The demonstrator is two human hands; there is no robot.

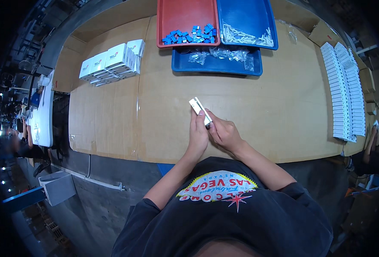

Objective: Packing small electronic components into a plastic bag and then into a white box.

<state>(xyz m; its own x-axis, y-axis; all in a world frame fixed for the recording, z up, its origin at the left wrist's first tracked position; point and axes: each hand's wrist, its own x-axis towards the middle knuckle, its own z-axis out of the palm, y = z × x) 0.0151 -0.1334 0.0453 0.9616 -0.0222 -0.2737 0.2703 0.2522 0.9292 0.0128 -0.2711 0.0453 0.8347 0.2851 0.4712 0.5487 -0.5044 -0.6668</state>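
A small white box [201,110], narrow and tilted, is held over the near middle of the table. My left hand [199,130] is wrapped round its left side, with the thumb lying on its face. My right hand [224,132] grips the lower right end of the same box, fingers closed. A dark slit or gap runs along the box's right side. The box's lower end is partly hidden by my fingers, so I cannot make out whether anything else is in them.
Beyond my hands stand a red tray [188,13] of blue pieces, a blue tray [247,13] of white sticks and a lower blue tray [217,68] of clear bags. Stacked white boxes [112,60] lie at left; long rows of white boxes [343,94] line the right edge.
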